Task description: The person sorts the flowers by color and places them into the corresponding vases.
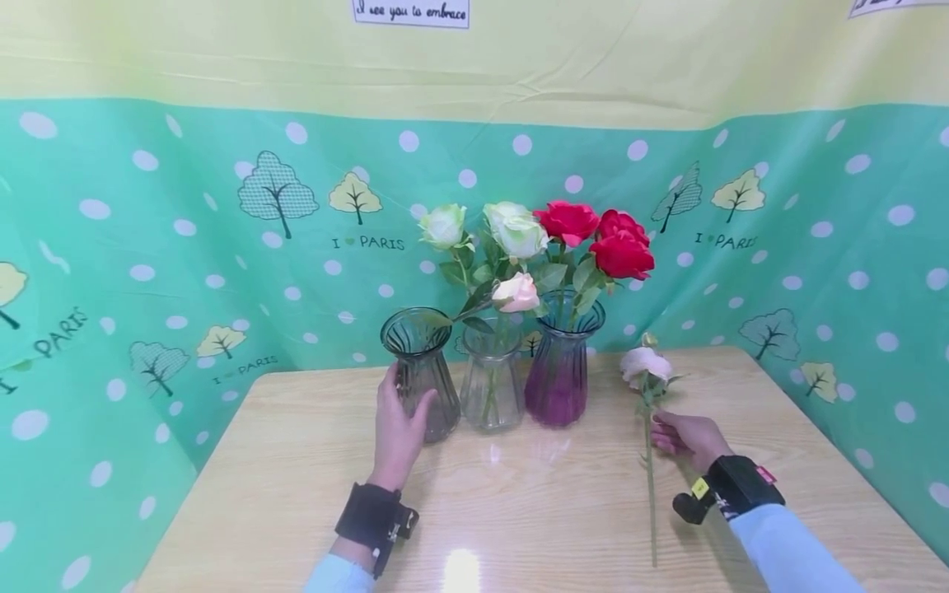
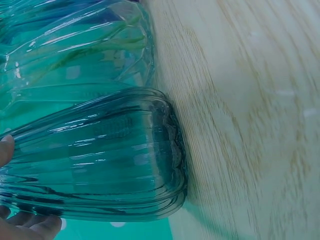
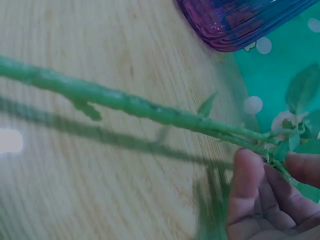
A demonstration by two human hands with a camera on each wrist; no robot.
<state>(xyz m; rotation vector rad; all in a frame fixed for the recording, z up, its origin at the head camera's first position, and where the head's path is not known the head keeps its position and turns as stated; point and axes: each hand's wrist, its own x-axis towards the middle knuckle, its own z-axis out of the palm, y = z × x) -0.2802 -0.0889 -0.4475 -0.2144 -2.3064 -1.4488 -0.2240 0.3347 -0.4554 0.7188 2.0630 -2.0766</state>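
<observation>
My left hand point(image 1: 395, 436) grips a grey ribbed glass vase point(image 1: 443, 399) at the left of the row, thumb on the near side and fingers around the far left side. The vase's base is close against the tabletop in the left wrist view, and no flower stands in it. At the right, my right hand point(image 1: 689, 438) pinches an artificial pale pink rose point(image 1: 643, 367) by its green stem point(image 3: 140, 107), just below the leaves. The bloom points toward the back wall and the long stem runs toward the front, over the table, casting a shadow.
A clear glass vase point(image 1: 489, 394) holds pale green-white roses point(image 1: 511, 229) and a light pink rose point(image 1: 516, 292). Beside it, a blue-purple vase point(image 1: 558, 387) holds red roses point(image 1: 567, 221). The wooden table point(image 1: 549, 511) meets a green dotted cloth point(image 1: 222, 305) behind.
</observation>
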